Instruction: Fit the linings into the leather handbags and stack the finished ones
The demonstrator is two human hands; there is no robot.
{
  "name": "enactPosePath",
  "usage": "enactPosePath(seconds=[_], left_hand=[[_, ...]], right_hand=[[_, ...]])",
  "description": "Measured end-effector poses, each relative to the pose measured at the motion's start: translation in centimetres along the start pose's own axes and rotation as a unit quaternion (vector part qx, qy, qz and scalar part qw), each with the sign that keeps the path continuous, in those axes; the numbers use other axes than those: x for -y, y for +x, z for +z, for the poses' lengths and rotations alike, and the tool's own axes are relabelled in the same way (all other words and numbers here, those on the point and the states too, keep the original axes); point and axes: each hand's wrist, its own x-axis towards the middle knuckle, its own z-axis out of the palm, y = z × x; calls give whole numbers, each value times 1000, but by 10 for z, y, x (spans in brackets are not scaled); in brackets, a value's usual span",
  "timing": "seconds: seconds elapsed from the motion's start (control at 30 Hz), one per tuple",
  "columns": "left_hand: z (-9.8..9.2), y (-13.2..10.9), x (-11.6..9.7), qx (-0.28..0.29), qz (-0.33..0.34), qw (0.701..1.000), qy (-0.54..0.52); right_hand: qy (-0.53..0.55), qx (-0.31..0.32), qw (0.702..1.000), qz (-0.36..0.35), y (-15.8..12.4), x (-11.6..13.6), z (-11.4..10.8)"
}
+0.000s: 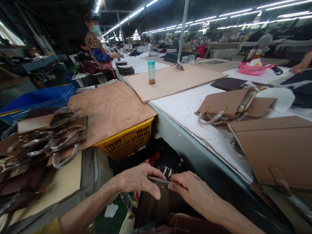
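1 teal-lidded bottle stands on a board, 1 yellow crate sits left of the table, and at least 2 tan bags lie at right. Low before the person is 1 dark brown item; the left hand arches half open over its upper edge, contact unclear, while the right hand pinches that edge between thumb and forefinger.
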Motion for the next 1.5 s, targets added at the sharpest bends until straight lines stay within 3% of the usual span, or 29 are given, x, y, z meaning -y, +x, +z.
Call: enactPosePath(seconds=[0.1,0.23,0.43,0.63,0.83,1.17,1.5], left_hand=[[0,-9,-1,-26,16,1000,-4],[1,-17,0,-103,52,993,39],[7,-13,1,-169,57,979,95],[12,-8,4,-174,78,979,75],[15,-9,5,-186,88,978,44],[19,-9,13,-186,77,979,-5],[23,-26,4,-173,44,984,9]], right_hand=[[6,-7,1000,-6,0,-3,3],[13,-11,1000,2,-1,-3,4],[0,-18,1000,4,-4,-1,5],[7,-23,1000,10,-3,-3,10],[22,-20,999,-33,7,5,13],[74,-1,997,-7,9,18,11],[80,-16,997,-6,3,14,15]])
